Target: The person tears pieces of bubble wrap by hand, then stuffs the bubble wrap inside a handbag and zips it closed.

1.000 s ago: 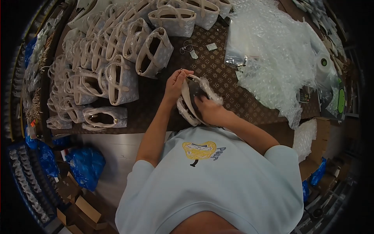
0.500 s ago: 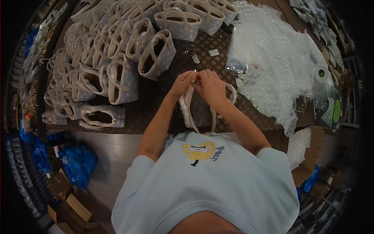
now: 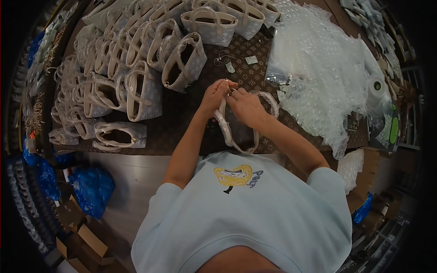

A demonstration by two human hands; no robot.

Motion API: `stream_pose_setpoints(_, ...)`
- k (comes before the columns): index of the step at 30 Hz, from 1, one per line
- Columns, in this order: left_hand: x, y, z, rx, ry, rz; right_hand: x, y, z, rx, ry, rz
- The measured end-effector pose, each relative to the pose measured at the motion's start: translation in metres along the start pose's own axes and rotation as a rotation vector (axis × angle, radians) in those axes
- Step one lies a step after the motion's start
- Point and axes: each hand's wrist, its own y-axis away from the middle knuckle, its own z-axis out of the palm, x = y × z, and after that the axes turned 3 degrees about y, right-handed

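Observation:
My left hand (image 3: 215, 97) is closed, its fingertips pinching a small gold-coloured metal fitting (image 3: 227, 82). Close against it, my right hand (image 3: 248, 107) has its fingers curled and pressed together just below the fitting; what lies between them is hidden. Under both hands is a handbag with a pale, plastic-wrapped handle (image 3: 223, 125) looping toward my body. Another wrapped handle (image 3: 272, 102) curves out beyond my right hand. My hands and forearms hide most of this bag's body.
Many similar handbags (image 3: 184, 63) crowd the table's left and back. Bubble wrap (image 3: 318, 68) is heaped on the right, beside a clear plastic roll (image 3: 375, 93). A small packet (image 3: 251, 60) and thin cord (image 3: 223, 58) lie ahead. Blue bags (image 3: 92, 191) and cardboard boxes (image 3: 93, 241) sit lower left.
My right hand has shifted slightly down from the fitting, its fingers more curled. The far handle shows more, and the near handle has moved a little right.

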Motion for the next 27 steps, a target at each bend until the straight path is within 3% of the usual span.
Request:
stream_pose_setpoints(6,-0.011,0.009,0.009,0.113,-0.006,-0.049,-0.004,0.021,-0.008,-0.257,-0.047,-0.134)
stream_pose_setpoints(9,-0.011,0.005,0.009,0.158,-0.019,0.034,-0.011,0.037,-0.016,-0.313,-0.160,-0.049)
stream_pose_setpoints(12,-0.003,0.010,0.009,0.137,0.037,-0.027,-0.015,0.045,-0.032,-0.354,-0.268,-0.031)
stream_pose_setpoints(13,0.001,0.013,0.013,0.138,0.039,-0.034,-0.014,0.046,-0.038,-0.318,-0.364,0.068)
stream_pose_setpoints(14,0.006,0.017,0.020,0.116,-0.079,0.011,-0.012,0.048,-0.042,-0.281,-0.455,0.165)
stream_pose_setpoints(18,0.023,0.027,0.016,0.055,-0.501,-0.014,-0.002,0.048,-0.035,-0.266,-0.483,0.129)
stream_pose_setpoints(20,0.023,0.024,0.017,0.033,-0.531,0.006,-0.003,0.041,-0.038,-0.365,-0.430,0.016)
stream_pose_setpoints(27,0.017,0.025,0.034,-0.011,-0.483,0.102,-0.011,0.057,-0.061,-0.559,-0.585,0.112)
